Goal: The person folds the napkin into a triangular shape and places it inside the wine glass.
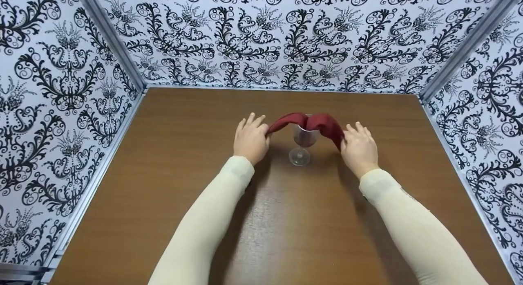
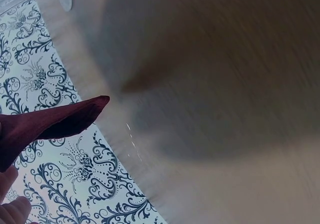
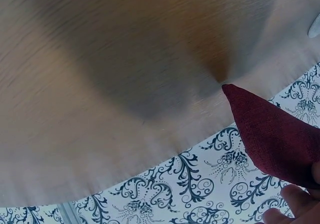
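A dark red cloth napkin [image 1: 325, 123] dips at its middle into a clear stemmed glass [image 1: 305, 137], and its two sides arch out over the rim. My left hand [image 1: 251, 140] pinches the napkin's left end between thumb and forefinger, other fingers spread. At the opposite end my right hand [image 1: 360, 150] pinches the cloth the same way. The glass stands upright between both hands, its round foot on the table. In the left wrist view a pointed corner of the napkin [image 2: 65, 119] sticks out past the fingers; the right wrist view shows another pointed corner of the napkin [image 3: 272, 134].
A brown wooden table [image 1: 184, 195] lies under everything. Walls covered in black-and-white scroll pattern [image 1: 253, 39] rise at the back and both sides, joined by grey metal posts [image 1: 114, 39]. Both forearms wear cream sleeves [image 1: 204, 219].
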Tool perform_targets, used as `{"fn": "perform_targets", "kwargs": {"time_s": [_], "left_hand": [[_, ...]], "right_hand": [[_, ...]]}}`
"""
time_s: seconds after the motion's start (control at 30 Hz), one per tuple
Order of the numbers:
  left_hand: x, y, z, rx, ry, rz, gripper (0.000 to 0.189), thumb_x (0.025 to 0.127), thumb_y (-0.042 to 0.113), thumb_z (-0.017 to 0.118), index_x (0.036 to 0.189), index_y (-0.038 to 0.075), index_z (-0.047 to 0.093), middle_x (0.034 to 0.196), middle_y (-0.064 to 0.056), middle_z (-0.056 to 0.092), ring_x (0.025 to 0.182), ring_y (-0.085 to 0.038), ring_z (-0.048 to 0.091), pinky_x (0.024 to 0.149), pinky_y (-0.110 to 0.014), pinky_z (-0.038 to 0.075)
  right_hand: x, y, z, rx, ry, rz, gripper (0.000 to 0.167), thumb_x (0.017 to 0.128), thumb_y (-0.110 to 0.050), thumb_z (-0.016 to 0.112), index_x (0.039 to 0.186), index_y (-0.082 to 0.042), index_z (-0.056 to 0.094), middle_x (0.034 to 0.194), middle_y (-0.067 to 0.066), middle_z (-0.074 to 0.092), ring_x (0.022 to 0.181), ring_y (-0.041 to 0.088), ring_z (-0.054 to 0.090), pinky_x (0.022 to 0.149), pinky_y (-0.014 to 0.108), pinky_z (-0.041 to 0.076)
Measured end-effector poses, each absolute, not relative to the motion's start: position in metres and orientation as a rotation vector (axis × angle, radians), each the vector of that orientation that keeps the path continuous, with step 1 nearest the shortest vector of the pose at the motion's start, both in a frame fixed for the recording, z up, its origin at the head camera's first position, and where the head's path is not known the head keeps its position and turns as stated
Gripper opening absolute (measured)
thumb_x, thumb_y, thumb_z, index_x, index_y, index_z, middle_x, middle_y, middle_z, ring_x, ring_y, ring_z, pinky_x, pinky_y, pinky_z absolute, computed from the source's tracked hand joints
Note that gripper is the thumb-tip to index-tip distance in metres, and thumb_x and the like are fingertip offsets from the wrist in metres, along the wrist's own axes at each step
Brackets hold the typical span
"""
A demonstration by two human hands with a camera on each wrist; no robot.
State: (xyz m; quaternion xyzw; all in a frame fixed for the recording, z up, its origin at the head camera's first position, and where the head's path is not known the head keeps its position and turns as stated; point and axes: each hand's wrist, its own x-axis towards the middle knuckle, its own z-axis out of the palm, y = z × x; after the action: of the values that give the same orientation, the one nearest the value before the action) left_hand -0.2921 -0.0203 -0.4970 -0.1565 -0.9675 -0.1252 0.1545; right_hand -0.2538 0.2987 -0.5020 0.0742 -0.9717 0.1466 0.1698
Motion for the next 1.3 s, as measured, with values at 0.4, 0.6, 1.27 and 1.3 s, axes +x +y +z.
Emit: {"fn": "perform_targets", "kwargs": {"time_s": [0.4,0.6,1.27,1.3], "left_hand": [[-0.292,-0.02,-0.5,-0.456,-2.781,-0.371,0.021,0.102,0.031,0.069,0.107,0.013,0.077,0.154,0.0,0.061,0.153,-0.031,0.045,0.125,-0.055,0.035],[-0.292,-0.018,-0.501,-0.458,-2.784,-0.361,0.021,0.102,0.031,0.069,0.106,0.013,0.077,0.153,0.0,0.061,0.152,-0.031,0.047,0.124,-0.055,0.036],[-0.287,-0.006,-0.509,-0.484,-2.827,-0.322,0.025,0.103,0.036,0.067,0.111,0.014,0.077,0.153,0.002,0.061,0.152,-0.028,0.046,0.125,-0.052,0.036],[-0.287,-0.005,-0.509,-0.486,-2.827,-0.319,0.025,0.103,0.036,0.067,0.111,0.014,0.077,0.153,0.002,0.061,0.152,-0.028,0.046,0.124,-0.052,0.036]], "right_hand": [[-0.254,0.298,-0.504,0.208,-2.746,0.431,0.028,0.1,-0.009,0.059,0.118,0.006,0.075,0.142,0.024,0.065,0.144,0.048,0.05,0.122,0.061,0.036],[-0.253,0.296,-0.504,0.212,-2.753,0.442,0.028,0.1,-0.008,0.059,0.118,0.006,0.074,0.142,0.024,0.065,0.144,0.048,0.05,0.122,0.062,0.036],[-0.252,0.284,-0.512,0.246,-2.806,0.403,0.03,0.101,-0.011,0.06,0.121,0.007,0.073,0.143,0.023,0.065,0.145,0.046,0.05,0.122,0.061,0.037],[-0.252,0.283,-0.512,0.249,-2.811,0.398,0.03,0.101,-0.011,0.06,0.121,0.008,0.073,0.143,0.023,0.065,0.145,0.046,0.05,0.122,0.061,0.037]]}}
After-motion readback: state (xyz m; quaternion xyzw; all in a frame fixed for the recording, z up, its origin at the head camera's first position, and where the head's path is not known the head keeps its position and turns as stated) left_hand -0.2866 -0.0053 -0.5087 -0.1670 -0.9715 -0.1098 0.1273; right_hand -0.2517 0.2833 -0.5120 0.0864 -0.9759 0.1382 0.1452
